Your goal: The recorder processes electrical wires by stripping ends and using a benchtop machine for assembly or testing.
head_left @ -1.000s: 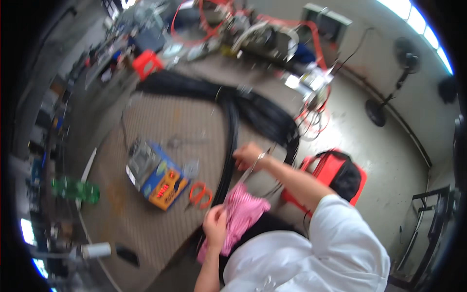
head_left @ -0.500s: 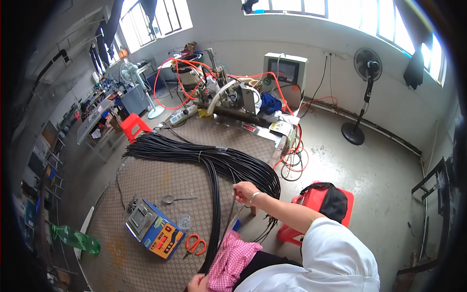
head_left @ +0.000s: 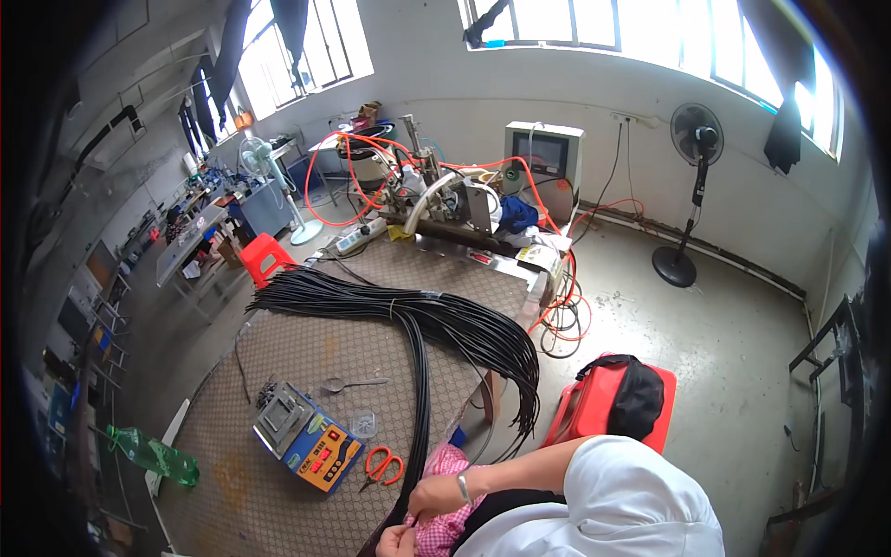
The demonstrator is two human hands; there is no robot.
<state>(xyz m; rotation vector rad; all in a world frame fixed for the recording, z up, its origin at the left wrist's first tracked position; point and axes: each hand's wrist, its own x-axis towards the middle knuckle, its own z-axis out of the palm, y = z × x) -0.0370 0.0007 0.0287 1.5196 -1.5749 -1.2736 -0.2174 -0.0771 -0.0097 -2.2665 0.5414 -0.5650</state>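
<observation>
A long bundle of thin black cables (head_left: pixel 362 302) lies across the table, tied near its middle. One strand group (head_left: pixel 419 399) bends off it and runs toward me. At the lower edge my left hand (head_left: pixel 397 541) is closed, pinching a black cable by the near end of this group. Just above it, my right hand (head_left: pixel 438 497) is closed at the same dark cable, its fingertips partly hidden. Beneath both hands, a pink checkered cloth (head_left: pixel 448 534) covers my lap. Orange-handled scissors (head_left: pixel 381 467) lie left of the strand group.
A blue-and-orange box device (head_left: pixel 311 441) stands on the patterned table, near a metal spoon (head_left: pixel 355 383) and a small clear dish (head_left: pixel 364 425). A green bottle (head_left: pixel 153 455) lies at the left edge. Machinery with orange hoses (head_left: pixel 445 200) stands beyond; a red stool (head_left: pixel 608 404) is to the right.
My right hand has come down from beside the cable bundle to my left hand, over the pink cloth. The view has shifted slightly.
</observation>
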